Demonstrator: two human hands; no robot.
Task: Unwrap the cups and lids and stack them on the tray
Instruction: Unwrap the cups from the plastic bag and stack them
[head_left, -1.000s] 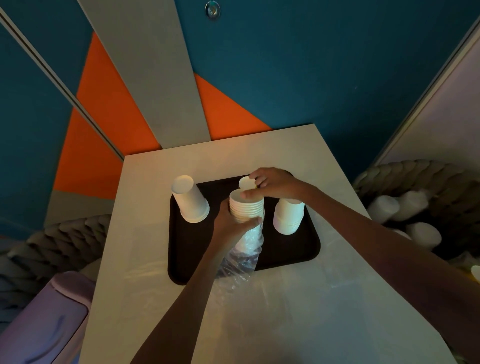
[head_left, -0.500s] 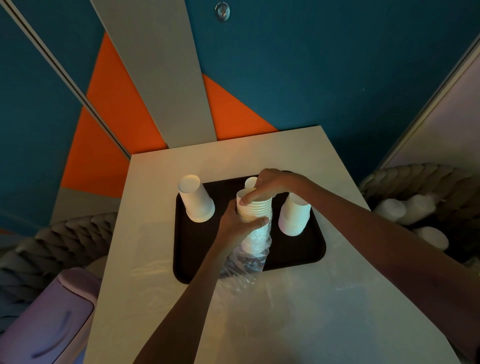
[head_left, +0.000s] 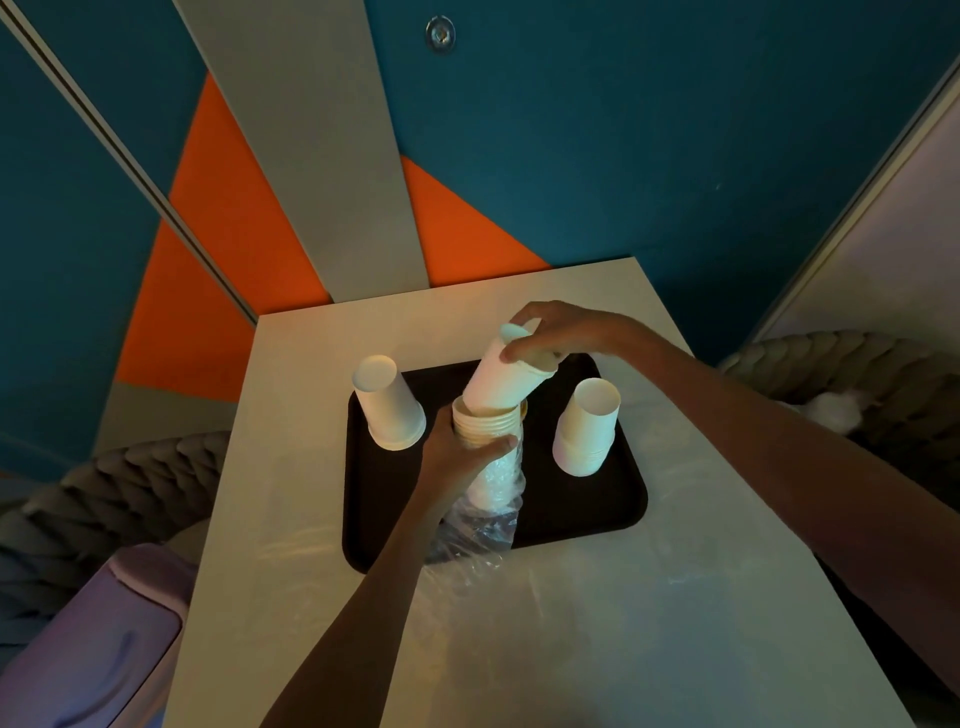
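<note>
white cups (head_left: 496, 382) tilt above the tray (head_left: 582, 499), right hand (head_left: 566, 332) fingers (head_left: 523, 349) curled round them; left hand (head_left: 457, 460) grips the wrapped stack (head_left: 488, 423).

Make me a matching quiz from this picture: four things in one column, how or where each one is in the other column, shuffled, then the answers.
Things:
1. tray
2. plastic wrap
3. tilted cups
4. right stack

States:
A. gripped by the right hand
B. bunched low around the held stack in the left hand
C. dark, lying on the table
D. upside down on the tray, untouched

Pairs: 1-C, 2-B, 3-A, 4-D.
</note>
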